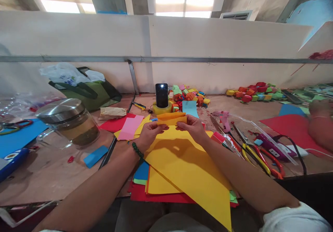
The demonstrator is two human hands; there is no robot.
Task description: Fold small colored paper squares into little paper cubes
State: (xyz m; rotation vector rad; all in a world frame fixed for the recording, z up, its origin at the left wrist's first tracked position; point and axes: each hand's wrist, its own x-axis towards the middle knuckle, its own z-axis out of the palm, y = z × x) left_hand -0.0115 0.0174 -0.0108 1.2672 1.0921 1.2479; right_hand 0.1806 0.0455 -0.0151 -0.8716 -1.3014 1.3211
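Note:
Between my two hands a small folded strip of yellow-orange paper (172,118) is held up above the stack. My left hand (152,132), with a green bead bracelet at its wrist, pinches the strip's left end. At the right end, my right hand (193,127) grips it between thumb and fingers. Beneath both hands lies a large yellow paper sheet (189,169), turned askew on a pile of coloured sheets. Just beyond the strip, a phone (161,96) stands upright in a yellow roll (157,109).
Paper cubes (192,96) are heaped behind. At right lie a pink glue gun (223,119), scissors (244,138), red-handled pliers (270,160) and a purple power strip (277,148). Another person's hand (321,127) is at far right. A glass jar (70,121) stands left, near a green bag (91,93).

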